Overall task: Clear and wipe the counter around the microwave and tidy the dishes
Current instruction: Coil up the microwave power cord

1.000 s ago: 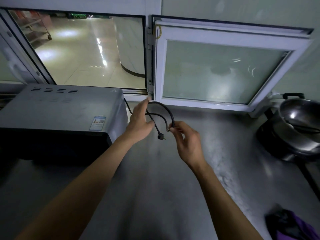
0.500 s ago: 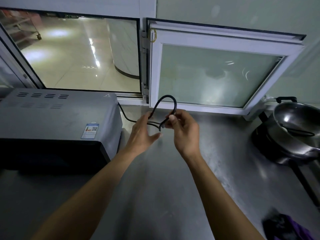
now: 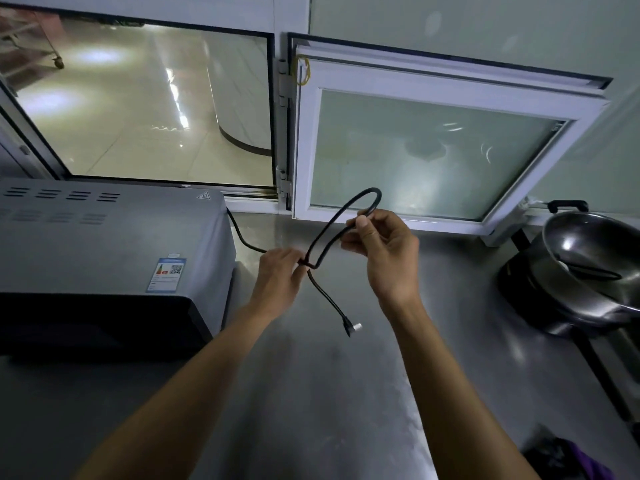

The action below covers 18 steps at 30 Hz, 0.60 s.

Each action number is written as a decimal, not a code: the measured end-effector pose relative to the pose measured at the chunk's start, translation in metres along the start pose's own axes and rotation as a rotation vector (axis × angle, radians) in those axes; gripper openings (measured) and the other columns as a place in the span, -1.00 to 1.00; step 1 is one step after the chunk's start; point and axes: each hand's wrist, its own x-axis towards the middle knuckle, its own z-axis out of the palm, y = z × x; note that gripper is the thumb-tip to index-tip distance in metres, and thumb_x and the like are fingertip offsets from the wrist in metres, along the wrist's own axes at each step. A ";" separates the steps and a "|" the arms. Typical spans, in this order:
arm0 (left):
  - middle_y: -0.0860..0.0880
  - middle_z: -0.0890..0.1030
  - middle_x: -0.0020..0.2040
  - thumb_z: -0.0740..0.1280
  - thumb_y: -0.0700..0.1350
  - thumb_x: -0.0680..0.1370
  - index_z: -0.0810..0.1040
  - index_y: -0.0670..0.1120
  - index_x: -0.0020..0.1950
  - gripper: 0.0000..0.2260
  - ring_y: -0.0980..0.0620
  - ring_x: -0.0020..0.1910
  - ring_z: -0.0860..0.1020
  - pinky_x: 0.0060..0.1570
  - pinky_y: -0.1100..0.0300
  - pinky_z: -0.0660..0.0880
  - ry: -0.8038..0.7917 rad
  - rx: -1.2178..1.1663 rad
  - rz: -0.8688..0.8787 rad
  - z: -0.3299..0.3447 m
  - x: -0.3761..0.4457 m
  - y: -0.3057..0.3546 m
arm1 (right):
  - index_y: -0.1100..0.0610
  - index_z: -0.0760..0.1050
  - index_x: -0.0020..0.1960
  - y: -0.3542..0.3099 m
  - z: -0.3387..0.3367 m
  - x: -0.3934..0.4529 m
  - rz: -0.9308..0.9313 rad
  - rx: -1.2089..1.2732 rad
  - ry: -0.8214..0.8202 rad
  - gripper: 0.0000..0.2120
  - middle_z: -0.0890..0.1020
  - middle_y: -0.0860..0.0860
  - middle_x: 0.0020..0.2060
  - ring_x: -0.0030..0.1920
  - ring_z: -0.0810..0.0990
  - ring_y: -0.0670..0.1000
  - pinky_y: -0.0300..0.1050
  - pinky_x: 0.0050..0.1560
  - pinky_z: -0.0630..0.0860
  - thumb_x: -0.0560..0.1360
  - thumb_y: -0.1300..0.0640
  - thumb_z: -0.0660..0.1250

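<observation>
steel counter, both hands pinching looped microwave cord

**Steel counter, three things on it**

The grey metal counter fills the lower view, scuffed and catching glare toward its back edge. At nine o'clock a grey microwave sits on it, its dark front facing the near edge. At three o'clock a dark burner base carries a shiny steel wok. Down at five o'clock lies a purple cloth, partly out of view.
</observation>
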 end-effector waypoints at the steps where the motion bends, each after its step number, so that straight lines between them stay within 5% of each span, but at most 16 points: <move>1: 0.06 0.63 -0.07 0.43 -0.19 0.53 0.61 -0.03 0.00 -0.90 -0.01 -0.02 0.57 0.11 0.04 0.41 -0.028 0.007 0.007 0.001 0.000 0.001 | 0.39 0.52 0.02 0.003 -0.003 0.003 0.026 0.013 0.015 -0.87 0.63 0.17 -0.22 -0.24 0.63 0.10 -0.02 -0.13 0.65 0.61 0.30 0.29; 8: 0.23 0.57 -0.02 0.40 -0.16 0.57 0.60 0.02 0.09 -0.87 0.09 0.06 0.54 0.25 -0.01 0.35 -0.099 -0.064 -0.017 -0.003 -0.008 0.002 | 0.30 0.51 -0.05 0.020 -0.013 0.017 0.148 0.028 0.060 -0.84 0.66 0.15 -0.28 -0.26 0.67 0.14 0.05 -0.13 0.67 0.63 0.21 0.28; 14: 0.12 0.68 -0.09 0.36 -0.23 0.58 0.54 -0.11 0.04 -0.93 0.04 -0.04 0.63 0.09 -0.02 0.48 -0.096 -0.150 -0.054 -0.014 -0.012 0.004 | 0.26 0.54 0.05 0.034 -0.024 0.026 0.256 -0.090 0.139 -0.86 0.64 0.02 -0.32 -0.37 0.61 0.06 -0.07 -0.32 0.56 0.62 0.24 0.22; 18: 0.05 0.67 -0.20 0.34 -0.26 0.56 0.62 -0.12 0.01 -0.90 0.06 -0.19 0.60 -0.07 0.18 0.46 -0.071 -0.134 -0.045 -0.028 -0.009 0.009 | 0.20 0.53 0.09 0.047 -0.036 0.027 0.313 -0.142 0.165 -0.83 0.65 0.12 -0.24 -0.40 0.54 0.03 -0.08 -0.33 0.54 0.60 0.29 0.18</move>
